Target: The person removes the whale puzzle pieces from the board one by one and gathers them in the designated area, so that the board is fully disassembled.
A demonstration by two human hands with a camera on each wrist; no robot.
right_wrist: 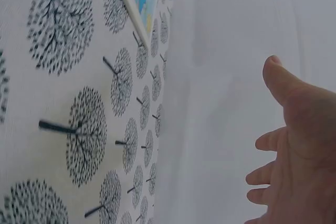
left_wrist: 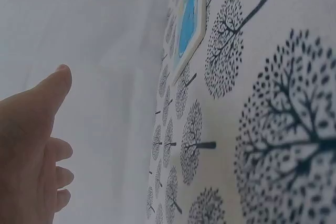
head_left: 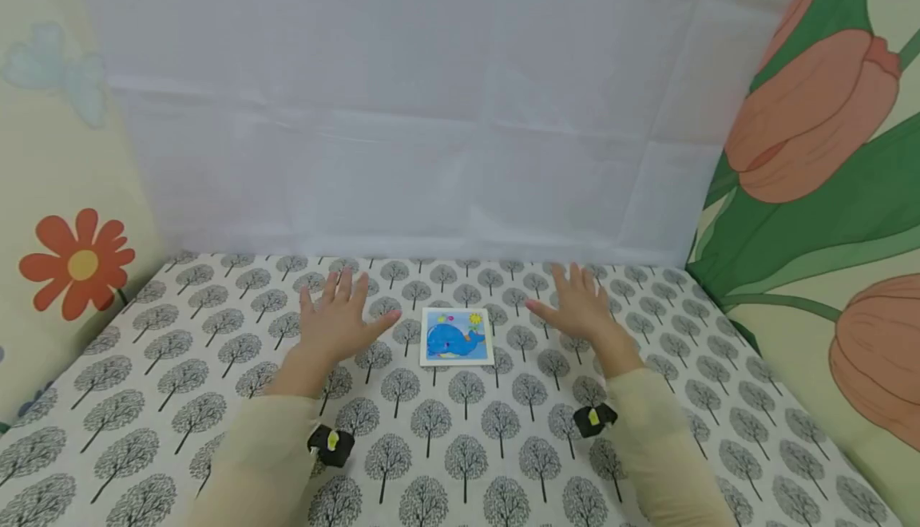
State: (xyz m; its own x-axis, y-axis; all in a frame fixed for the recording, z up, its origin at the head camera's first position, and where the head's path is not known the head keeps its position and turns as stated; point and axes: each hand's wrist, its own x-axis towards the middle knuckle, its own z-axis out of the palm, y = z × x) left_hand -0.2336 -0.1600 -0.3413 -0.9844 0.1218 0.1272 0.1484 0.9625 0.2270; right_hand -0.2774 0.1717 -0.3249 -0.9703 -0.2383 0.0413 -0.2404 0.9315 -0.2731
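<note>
A cloth [head_left: 180, 367] printed with grey trees covers the table. A creased white sheet [head_left: 431, 112] hangs behind it. On the left stands a pale panel with an orange flower [head_left: 77, 263] and a faint blue butterfly [head_left: 53, 68]; on the right, a panel of large pink tulips [head_left: 812, 112] with green leaves.

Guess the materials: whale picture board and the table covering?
Whale picture board: looks like a rigid wooden or thick card panel, with a white raised rim visible in the left wrist view and a smooth printed face. Table covering: apparently woven cotton-like cloth, matte, with a fine weave and printed tree pattern.
</note>
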